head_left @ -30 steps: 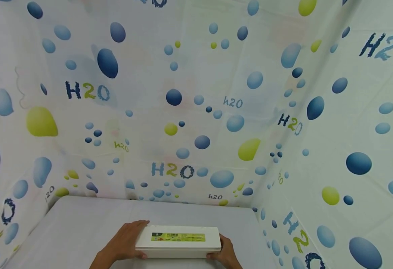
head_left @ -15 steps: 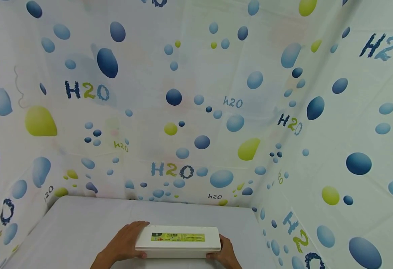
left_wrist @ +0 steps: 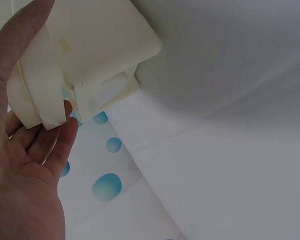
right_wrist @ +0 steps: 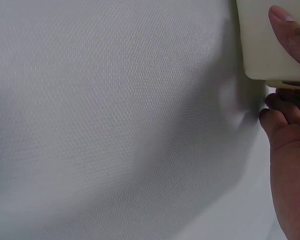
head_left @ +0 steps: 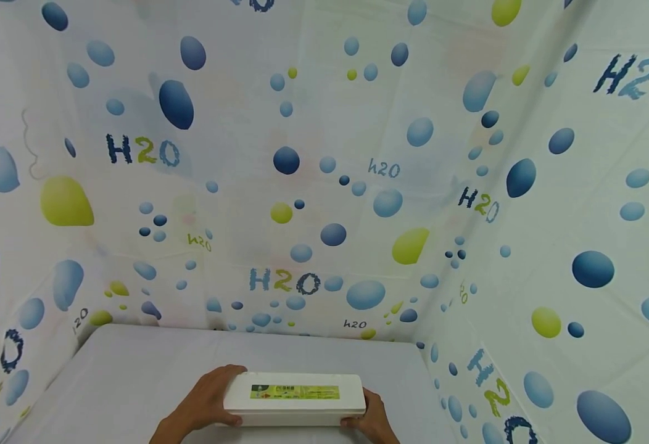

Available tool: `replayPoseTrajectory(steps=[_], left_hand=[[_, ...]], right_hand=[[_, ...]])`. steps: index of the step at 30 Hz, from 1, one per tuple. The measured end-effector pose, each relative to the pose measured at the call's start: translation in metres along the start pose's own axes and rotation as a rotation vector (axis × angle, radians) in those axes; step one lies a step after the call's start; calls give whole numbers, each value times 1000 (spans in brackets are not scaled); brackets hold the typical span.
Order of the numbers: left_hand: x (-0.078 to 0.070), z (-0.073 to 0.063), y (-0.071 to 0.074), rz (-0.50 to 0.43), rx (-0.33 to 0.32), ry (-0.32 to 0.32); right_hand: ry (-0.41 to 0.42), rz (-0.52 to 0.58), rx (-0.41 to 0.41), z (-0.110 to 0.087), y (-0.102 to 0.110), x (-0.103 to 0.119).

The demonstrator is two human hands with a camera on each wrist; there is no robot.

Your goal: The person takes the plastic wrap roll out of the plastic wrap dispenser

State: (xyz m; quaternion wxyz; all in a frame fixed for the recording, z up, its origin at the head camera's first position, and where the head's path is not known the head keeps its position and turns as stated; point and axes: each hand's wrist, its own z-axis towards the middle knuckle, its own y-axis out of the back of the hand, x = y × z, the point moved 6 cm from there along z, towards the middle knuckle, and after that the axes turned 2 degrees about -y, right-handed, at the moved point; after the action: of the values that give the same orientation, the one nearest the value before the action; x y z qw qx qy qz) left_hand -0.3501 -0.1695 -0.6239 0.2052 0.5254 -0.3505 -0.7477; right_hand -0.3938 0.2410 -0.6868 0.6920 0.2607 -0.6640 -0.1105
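A long white plastic box (head_left: 293,418) with a yellow-green label (head_left: 295,392) on its lid lies crosswise near the front of the table. At its left end, my left hand (head_left: 205,401) grips it, thumb on the near side and fingers around the far side. My right hand (head_left: 373,416) holds the right end, its thumb at the near lower corner. In the left wrist view, the box end (left_wrist: 105,40) shows a cut-out opening beside the curled fingers. The right wrist view has the thumb pressed on the box side (right_wrist: 265,45), with the other fingers curled at the end.
A white cloth (head_left: 136,370) covers the table under the box. Behind it and to both sides hang white curtains (head_left: 235,185) printed with blue and green drops and H2O lettering. The table's back edge (head_left: 258,333) meets the rear curtain.
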Motion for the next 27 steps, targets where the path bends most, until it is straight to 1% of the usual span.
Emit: replayPoseTrajectory(steps=[6,8,14,19,22,27], left_hand=[[3,1,0,39,-15,-20],[4,1,0,39,-18,-25],[4,0,2,-6,-19,-26],[3,0,2,-31,-21,-33],[2,0,1,-60,-13,-16],[4,-2,2,-63,-15,48]], right_hand=[[-4,-37,-15,2,1,-3],[2,-52,-24,3,1,-4],[35,-54,-31,3,1,-5],[8,-37,-28,1,0,-6],[15,25,-7,1,-2,-6],[37,140,48,1,-4,-5]])
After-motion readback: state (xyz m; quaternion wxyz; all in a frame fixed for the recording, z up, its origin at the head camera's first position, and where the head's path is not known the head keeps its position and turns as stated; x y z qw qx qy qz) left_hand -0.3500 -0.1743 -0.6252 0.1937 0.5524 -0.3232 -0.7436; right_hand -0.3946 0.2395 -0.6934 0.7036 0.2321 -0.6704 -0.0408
